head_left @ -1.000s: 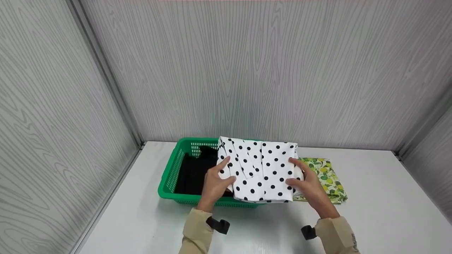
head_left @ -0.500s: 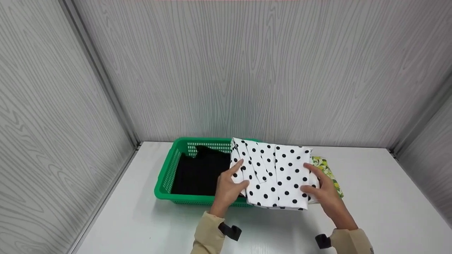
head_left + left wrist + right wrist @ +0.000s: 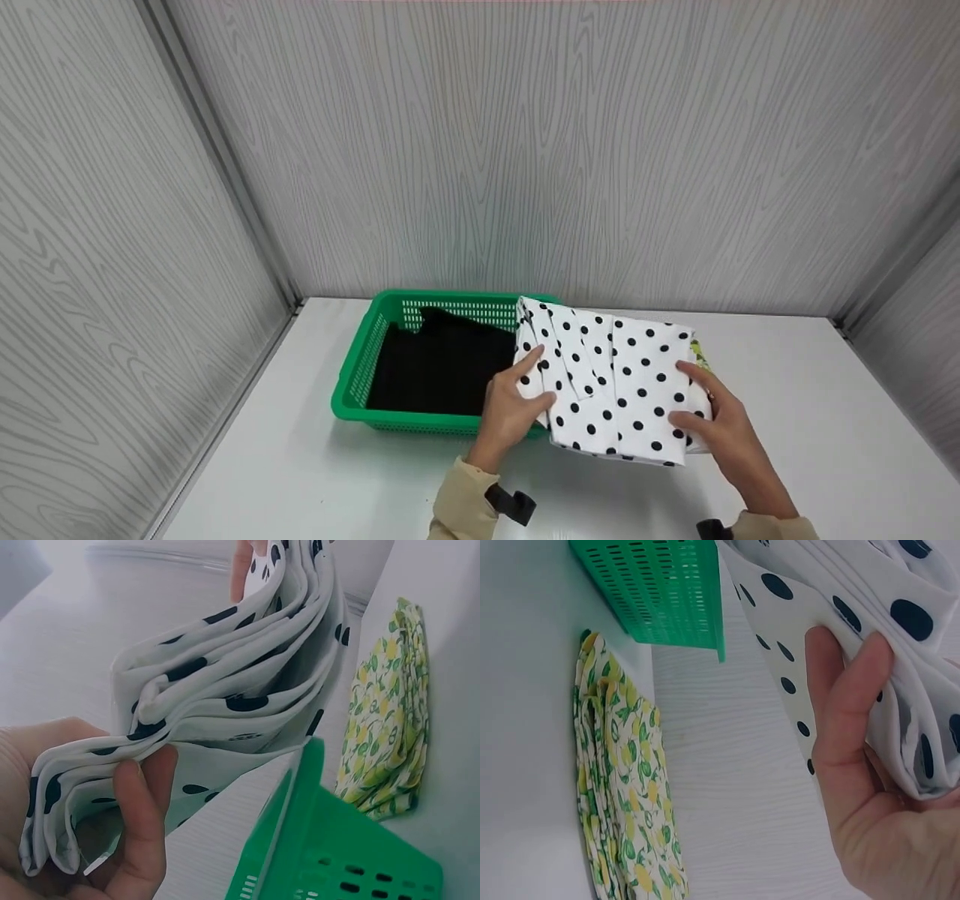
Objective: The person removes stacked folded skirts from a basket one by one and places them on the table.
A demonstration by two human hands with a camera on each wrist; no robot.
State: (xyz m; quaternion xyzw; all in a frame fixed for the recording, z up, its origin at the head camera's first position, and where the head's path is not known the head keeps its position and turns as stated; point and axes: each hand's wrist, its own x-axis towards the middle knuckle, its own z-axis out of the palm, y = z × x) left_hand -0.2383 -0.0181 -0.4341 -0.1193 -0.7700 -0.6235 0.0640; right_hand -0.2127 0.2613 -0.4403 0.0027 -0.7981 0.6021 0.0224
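A folded white cloth with black polka dots [image 3: 637,382] is held up off the table between both hands, its layers stacked in thick folds. My left hand [image 3: 513,409] pinches its left edge, thumb on top and fingers curled beneath, as the left wrist view shows. At the opposite edge my right hand [image 3: 720,424] grips it the same way, with fingertips [image 3: 866,667] under the lower layers. The cloth hangs in front of the right end of a green plastic basket [image 3: 360,414], which holds black fabric [image 3: 442,364]. What the fabric is, I cannot tell.
A folded cloth with a yellow and green lemon print [image 3: 634,780] lies on the white table [image 3: 285,465] right of the basket, mostly hidden behind the dotted cloth in the head view. Grey wood-grain panels [image 3: 480,150] stand at the back and sides.
Both hands have carried the dotted cloth to the right and slightly nearer, off most of the basket and over the lemon-print cloth. More of the black fabric now shows.
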